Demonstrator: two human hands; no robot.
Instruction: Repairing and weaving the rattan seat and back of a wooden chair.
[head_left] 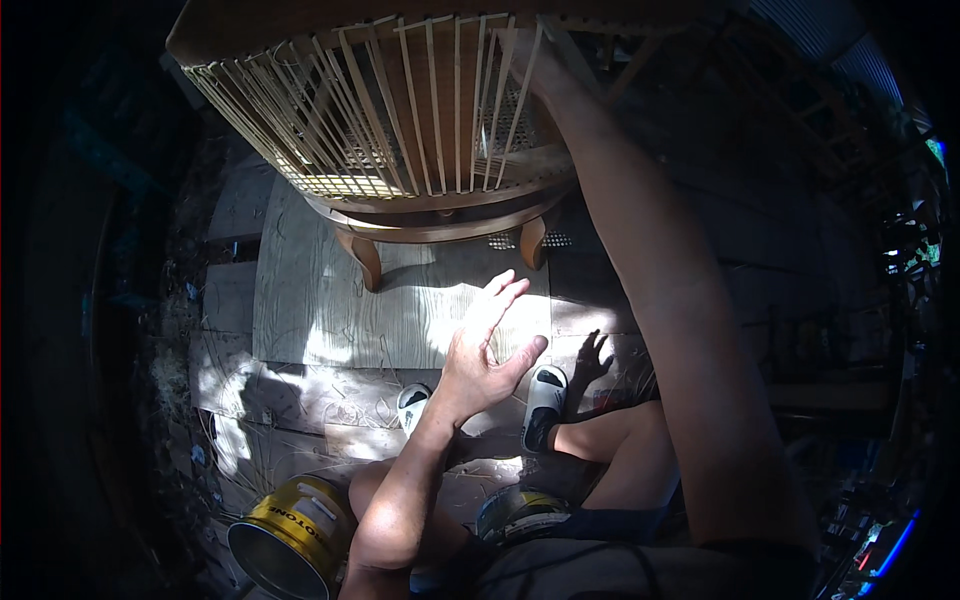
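Note:
A wooden chair (445, 222) stands in front of me with curved legs. Pale cane strands (432, 110) run side by side across an opening in its frame, packed closer at the left and spaced wider at the right. My right hand (524, 62) reaches up to the right end of these strands. Its fingers are hidden behind the strands and in shadow, so what they hold does not show. In sunlight below the chair, my left hand (487, 348) is raised with fingers stretched and thumb apart, holding nothing.
The chair rests on a wooden board (310, 290) laid over planks. At lower left is a yellow metal bucket (300, 515). Another round container (520, 512) sits between my legs. My sandalled feet are on the planks, where loose strands (265, 450) lie scattered.

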